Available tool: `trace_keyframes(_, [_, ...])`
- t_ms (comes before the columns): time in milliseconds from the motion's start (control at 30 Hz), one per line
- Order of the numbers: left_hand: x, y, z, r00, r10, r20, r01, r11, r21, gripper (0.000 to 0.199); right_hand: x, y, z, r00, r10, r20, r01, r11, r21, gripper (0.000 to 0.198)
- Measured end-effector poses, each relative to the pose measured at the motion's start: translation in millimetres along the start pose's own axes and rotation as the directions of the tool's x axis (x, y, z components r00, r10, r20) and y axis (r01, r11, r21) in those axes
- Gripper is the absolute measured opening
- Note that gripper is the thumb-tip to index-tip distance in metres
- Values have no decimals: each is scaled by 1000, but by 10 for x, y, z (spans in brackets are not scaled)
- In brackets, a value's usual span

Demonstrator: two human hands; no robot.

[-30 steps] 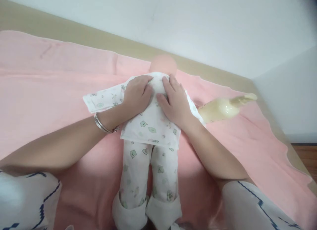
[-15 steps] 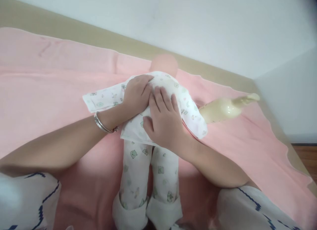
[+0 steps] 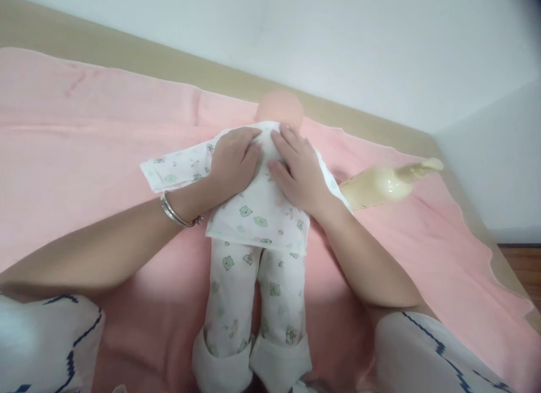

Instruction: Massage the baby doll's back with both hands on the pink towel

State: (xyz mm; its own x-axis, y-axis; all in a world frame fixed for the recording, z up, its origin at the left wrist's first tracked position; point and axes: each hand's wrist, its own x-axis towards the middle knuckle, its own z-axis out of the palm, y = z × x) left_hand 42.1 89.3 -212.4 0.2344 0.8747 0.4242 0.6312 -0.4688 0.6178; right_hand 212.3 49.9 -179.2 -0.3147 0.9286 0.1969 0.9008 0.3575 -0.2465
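Observation:
A baby doll (image 3: 279, 106) with a bald head lies stretched out on a pink blanket (image 3: 84, 145). It wears a white shirt (image 3: 257, 218) and white trousers (image 3: 234, 291), both printed with small green bears. No face shows from here. My left hand (image 3: 235, 160) rests open on the upper left of the shirt, its thumb toward the middle. On the upper right, just below the head, my right hand (image 3: 298, 167) lies flat with fingers stretched out. My right hand and forearm hide much of the doll's right-side sleeve. Neither hand grips anything.
A cream pump bottle (image 3: 376, 187) lies tipped over on the blanket, right of the doll. Behind the blanket runs the tan table edge (image 3: 169, 57), and a white wall (image 3: 359, 49) rises beyond it. Wood flooring (image 3: 522, 269) shows at far right.
My right hand has moved up the shirt, from the middle to the upper right near the head. The shirt's lower part is now uncovered. My left hand has stayed in place.

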Motion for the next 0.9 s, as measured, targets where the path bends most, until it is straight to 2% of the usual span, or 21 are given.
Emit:
trace_keyframes(100, [11, 36, -22, 1000, -8, 30, 6, 998, 61, 41, 22, 69, 13, 1000, -1, -12, 1, 1000, -1, 60])
trace_keyframes(233, [-45, 223, -109, 989, -29, 142, 1, 982, 189, 45, 16, 49, 37, 999, 40, -36, -40, 999, -10, 62])
trace_keyframes(400, [-243, 464, -157, 969, 91, 230, -159, 942, 297, 52, 7, -10, 16, 985, 169, -35, -170, 985, -37, 61])
trace_keyframes(533, [-325, 505, -129, 954, 159, 253, -232, 927, 294, 53, 11, 15, -15, 994, 109, -28, -111, 991, -75, 61])
trace_keyframes(633, [-293, 493, -125, 958, 96, 269, -164, 956, 244, 56, -2, 1, -49, 997, 71, 4, -71, 991, -113, 62])
trace_keyframes(767, [-190, 431, -151, 951, -69, 303, 25, 989, 149, 62, -108, -169, -98, 993, 115, -3, -113, 965, -235, 59])
trace_keyframes(900, [-96, 333, -160, 947, -105, 303, 79, 992, 96, 63, -264, -402, -112, 989, 133, -60, -146, 921, -362, 56])
